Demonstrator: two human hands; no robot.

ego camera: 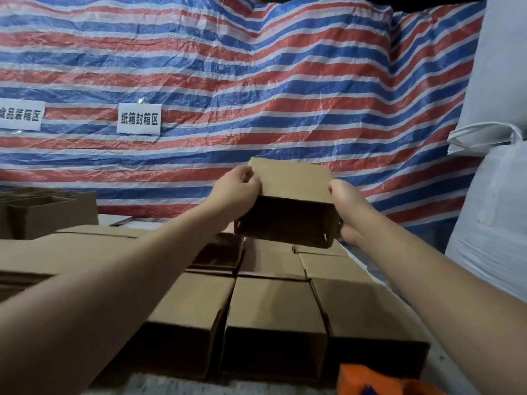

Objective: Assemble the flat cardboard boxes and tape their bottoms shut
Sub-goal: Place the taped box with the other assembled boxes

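- Head view: a person holds an assembled cardboard box (291,201) up in both outstretched hands, its dark open side turned toward the camera, against a red, white and blue striped tarp (256,81).
- The left hand (236,189) grasps the held box at its upper left corner, fingers curled over the top panel's edge.
- The right hand (346,201) grasps the held box along its right side, thumb lying on the top panel; its fingers run under and behind the box, mostly hidden.
- Directly below the held box, rows of assembled boxes (273,309) lie close together on their sides, open ends facing the camera, covering the bench (368,269), of which only a pale strip shows to their right.
- Below and left of the held box, a stack of flat cardboard (57,252) lies partly behind the left forearm.
- Farther left of the held box, open boxes (42,212) stand against the tarp.
- Above and left of the held box, two white paper signs with Chinese characters (139,118) (20,114) hang on the tarp.
- Right of the held box, large white sacks (496,209) stand stacked, with a white paper bag (482,136) wedged between them.
- Below and right of the held box, at the lower frame edge, part of an orange object (370,380) is visible; what it is cannot be told.
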